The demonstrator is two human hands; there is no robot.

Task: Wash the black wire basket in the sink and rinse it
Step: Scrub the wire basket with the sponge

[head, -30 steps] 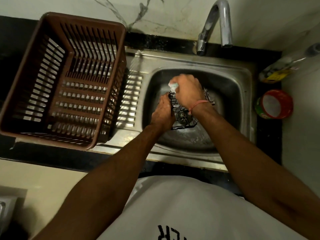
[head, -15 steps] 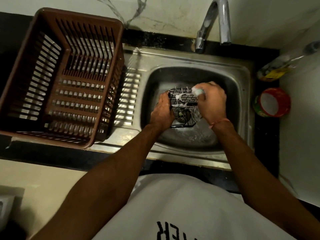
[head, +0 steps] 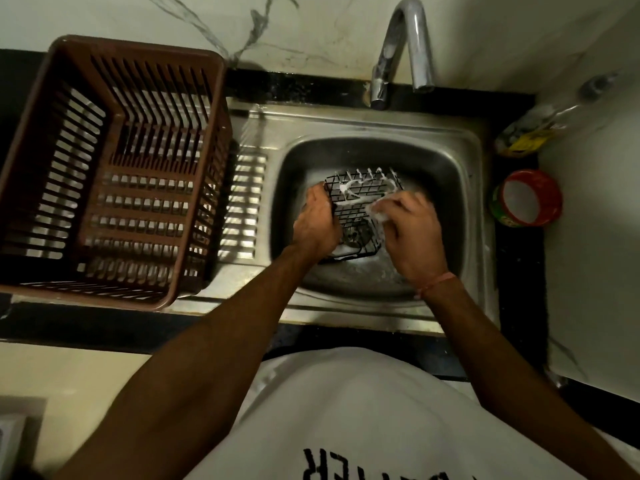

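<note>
- the black wire basket (head: pixel 360 206) sits down in the sink (head: pixel 464 161) bowl, tipped so that a gridded face looks up at me, with its wire tips along the far edge and its near edge low by the drain.
- my left hand (head: pixel 317 223) grips the basket's left edge, fingers curled round the wires, bracing it.
- my right hand (head: pixel 412 233) is at the basket's right edge, fingers curled on a pale, soapy scrubber (head: pixel 377 211) pressed against the grid; the scrubber is blurred and i cannot tell what sort it is.
- white foam (head: pixel 356 190) is smeared in loops over the far part of the grid, so i judge the soaping to be well along and the rinse not yet done.
- the relation that matters: the grid lies to the left of my right hand and slightly beyond it, and its long side runs away from me toward the tap (head: pixel 408 39).
- the tap's spout hangs over the sink's far rim, beyond the basket, and i see no water running.
- for the rinse, i'd expect to lift the basket away from me, with the left hand already placed to carry it.
</note>
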